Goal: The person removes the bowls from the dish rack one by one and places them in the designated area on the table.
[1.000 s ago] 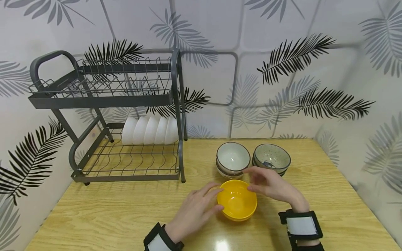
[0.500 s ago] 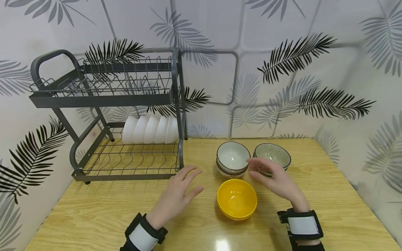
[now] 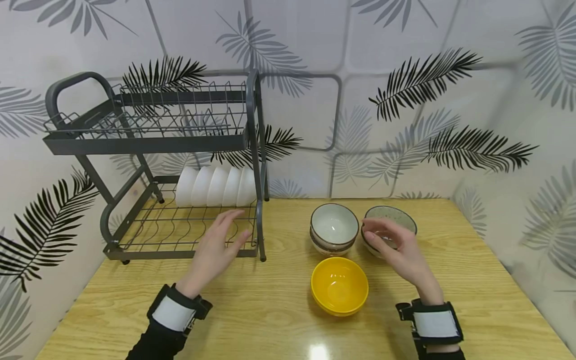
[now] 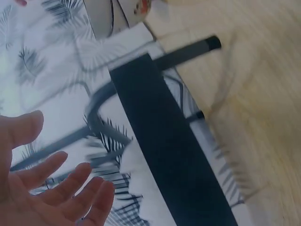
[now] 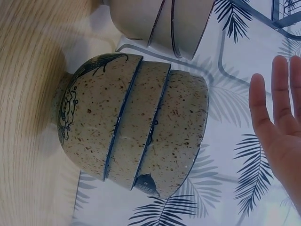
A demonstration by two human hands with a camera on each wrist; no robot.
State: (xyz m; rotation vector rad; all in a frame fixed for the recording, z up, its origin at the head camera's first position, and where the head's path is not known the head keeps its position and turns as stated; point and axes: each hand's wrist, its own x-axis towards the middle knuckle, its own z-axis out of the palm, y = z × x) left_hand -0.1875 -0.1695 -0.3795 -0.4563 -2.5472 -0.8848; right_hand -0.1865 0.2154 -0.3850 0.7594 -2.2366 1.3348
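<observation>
A yellow bowl (image 3: 339, 286) sits on the wooden table (image 3: 450, 280) between my hands, touched by neither. My left hand (image 3: 220, 247) hovers open in front of the lower shelf of the dark dish rack (image 3: 148, 142), fingers spread. My right hand (image 3: 396, 245) is open over the near rim of the speckled bowl stack (image 3: 393, 217); in the right wrist view that speckled stack (image 5: 136, 136) of three bowls lies just beside my straight fingers (image 5: 277, 108). A second stack of white-glazed bowls (image 3: 334, 227) stands left of it.
Several white bowls (image 3: 215, 187) stand on edge at the back of the rack's lower shelf (image 3: 189, 235). The rack's upper shelf (image 3: 144, 125) holds nothing. A leaf-patterned wall (image 3: 405, 100) closes the table's back and sides.
Both hands left the yellow bowl. My left hand swung left and away to the rack's lower shelf; my right hand moved back to the speckled bowl stack.
</observation>
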